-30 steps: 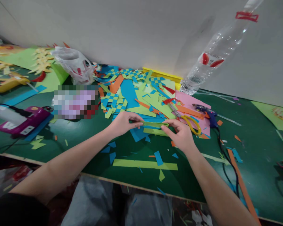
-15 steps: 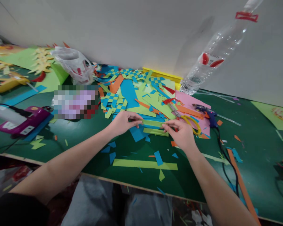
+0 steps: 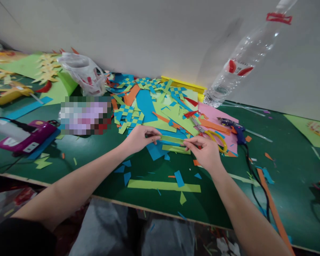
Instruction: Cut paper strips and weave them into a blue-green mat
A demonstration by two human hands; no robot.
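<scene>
My left hand (image 3: pixel 141 138) pinches the left end of a light green paper strip (image 3: pixel 172 139), and my right hand (image 3: pixel 204 151) pinches its right end. The strip stretches between both hands just above the green table (image 3: pixel 96 160). Under it lie a blue paper piece (image 3: pixel 155 150) and another green strip (image 3: pixel 176 149). Behind the hands spreads a pile of blue, green and orange paper scraps with woven blue-green squares (image 3: pixel 128 115). Yellow-handled scissors (image 3: pixel 214 137) rest just beyond my right hand.
A long green strip (image 3: pixel 164 185) lies near the table's front edge. A clear plastic bottle (image 3: pixel 242 60) leans against the wall at right. A blue glue gun (image 3: pixel 236 128) with its cable sits right of the scissors. A purple device (image 3: pixel 29 137) and a plastic bag (image 3: pixel 82 73) are at left.
My right hand has slid a little left along the green strip, and the strip has sunk slightly toward the table. My left hand has barely moved.
</scene>
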